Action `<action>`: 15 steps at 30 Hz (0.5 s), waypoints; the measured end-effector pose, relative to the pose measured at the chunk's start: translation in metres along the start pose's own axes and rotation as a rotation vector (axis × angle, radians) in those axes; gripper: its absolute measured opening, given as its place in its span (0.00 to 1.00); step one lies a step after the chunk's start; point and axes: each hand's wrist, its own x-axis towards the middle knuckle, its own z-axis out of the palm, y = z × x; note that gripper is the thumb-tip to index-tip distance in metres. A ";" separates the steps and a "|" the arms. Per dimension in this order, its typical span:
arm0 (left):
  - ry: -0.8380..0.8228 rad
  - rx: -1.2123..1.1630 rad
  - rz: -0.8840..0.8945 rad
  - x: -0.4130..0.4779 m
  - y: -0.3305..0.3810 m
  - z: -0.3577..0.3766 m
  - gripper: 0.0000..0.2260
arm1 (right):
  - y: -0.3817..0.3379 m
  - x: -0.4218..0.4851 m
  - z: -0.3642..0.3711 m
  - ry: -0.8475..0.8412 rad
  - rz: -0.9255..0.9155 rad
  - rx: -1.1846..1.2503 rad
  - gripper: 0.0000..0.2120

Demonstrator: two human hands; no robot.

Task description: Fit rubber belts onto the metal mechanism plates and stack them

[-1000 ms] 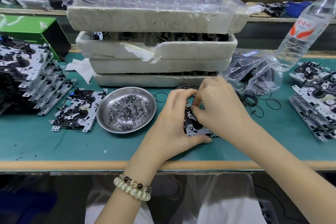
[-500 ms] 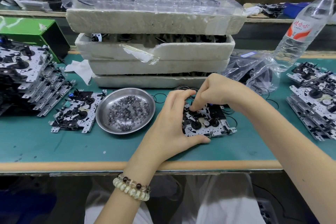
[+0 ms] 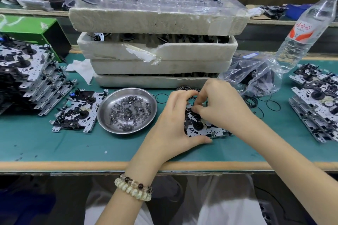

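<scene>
A metal mechanism plate lies flat on the green bench in front of me. My left hand grips its left edge, thumb along the near side. My right hand covers the plate's far part, fingertips pinched at its top left; whether a belt is between them is hidden. Loose black rubber belts lie just right of the hands. One plate rests alone on the left. Stacks of plates stand at far left and far right.
A steel dish of small washers sits left of my hands. Stacked foam trays with spindle parts rise behind. A clear bag of belts and a tilted water bottle stand at back right. A green box is back left.
My right hand came back down over the plate, hiding most of it, after lifting to its far edge half a second ago. My left hand kept its hold.
</scene>
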 end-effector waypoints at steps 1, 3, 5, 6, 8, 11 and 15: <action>0.002 -0.003 -0.002 0.000 0.001 0.000 0.45 | 0.000 -0.002 0.001 0.014 -0.028 -0.033 0.06; 0.005 -0.009 0.003 0.000 0.001 0.001 0.45 | -0.002 -0.006 0.007 0.052 -0.099 -0.140 0.09; 0.006 0.001 0.021 0.000 0.001 0.002 0.44 | -0.004 -0.012 0.013 0.089 -0.166 -0.213 0.09; 0.003 0.028 0.032 0.000 0.001 0.002 0.45 | -0.004 -0.013 0.013 0.097 -0.178 -0.226 0.09; -0.002 0.097 0.053 0.000 0.000 0.003 0.46 | -0.002 -0.013 0.012 0.100 -0.169 -0.222 0.11; -0.021 0.100 0.050 -0.001 -0.002 0.003 0.47 | 0.002 -0.010 0.007 0.085 -0.163 -0.188 0.12; -0.037 0.068 0.035 -0.001 -0.002 0.002 0.46 | 0.001 -0.010 0.008 0.076 -0.169 -0.188 0.11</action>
